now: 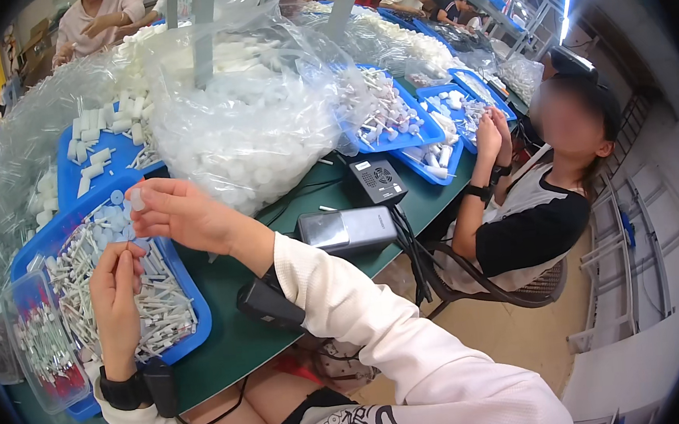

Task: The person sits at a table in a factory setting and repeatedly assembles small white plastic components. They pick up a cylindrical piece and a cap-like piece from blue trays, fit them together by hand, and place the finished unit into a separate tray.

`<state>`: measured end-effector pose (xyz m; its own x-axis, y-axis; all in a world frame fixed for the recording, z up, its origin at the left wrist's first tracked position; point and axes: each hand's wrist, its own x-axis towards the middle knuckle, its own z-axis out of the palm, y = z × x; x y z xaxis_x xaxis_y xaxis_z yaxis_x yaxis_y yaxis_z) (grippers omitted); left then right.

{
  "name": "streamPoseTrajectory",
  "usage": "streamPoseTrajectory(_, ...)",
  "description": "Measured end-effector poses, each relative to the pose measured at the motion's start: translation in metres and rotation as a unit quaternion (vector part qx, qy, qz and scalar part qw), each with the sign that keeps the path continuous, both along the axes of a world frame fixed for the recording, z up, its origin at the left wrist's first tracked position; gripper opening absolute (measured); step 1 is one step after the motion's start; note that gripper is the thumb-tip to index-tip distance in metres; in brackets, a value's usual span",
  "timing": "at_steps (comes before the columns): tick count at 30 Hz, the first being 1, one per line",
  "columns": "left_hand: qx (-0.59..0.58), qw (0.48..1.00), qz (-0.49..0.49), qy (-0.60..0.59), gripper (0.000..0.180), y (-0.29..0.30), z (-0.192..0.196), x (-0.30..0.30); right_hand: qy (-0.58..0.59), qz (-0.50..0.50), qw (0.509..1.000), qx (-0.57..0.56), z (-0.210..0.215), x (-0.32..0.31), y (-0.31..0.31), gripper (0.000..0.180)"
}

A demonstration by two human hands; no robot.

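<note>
My right hand is over the near blue tray, its thumb and fingers closed on a small translucent round cap. Just below it my left hand is raised with the fingertips pinched together; whatever they hold is too small to make out. Under both hands the tray carries many short white sticks and a heap of pale translucent caps. A clear plastic box with thin slender pieces in it rests at the tray's left edge.
A large clear bag of white parts stands behind the tray. On the green table to the right are a grey power bank, a black vented box and cables. A co-worker sits at the right, hands over other blue trays.
</note>
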<state>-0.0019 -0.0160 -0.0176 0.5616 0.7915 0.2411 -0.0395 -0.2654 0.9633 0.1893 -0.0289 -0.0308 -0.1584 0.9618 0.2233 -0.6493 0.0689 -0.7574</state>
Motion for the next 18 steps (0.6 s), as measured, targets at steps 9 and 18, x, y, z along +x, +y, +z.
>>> streamPoseTrajectory(9,0.036,0.995,0.09,-0.012,0.016,0.004,-0.011,0.001,-0.198,-0.086,0.974,0.071,-0.015,-0.01,0.009,0.025)
streamPoseTrajectory(18,0.006,0.992,0.07,-0.1,0.01,0.0,0.003,0.003,-0.199,-0.049,0.978,0.033,0.016,-0.008,-0.011,0.026)
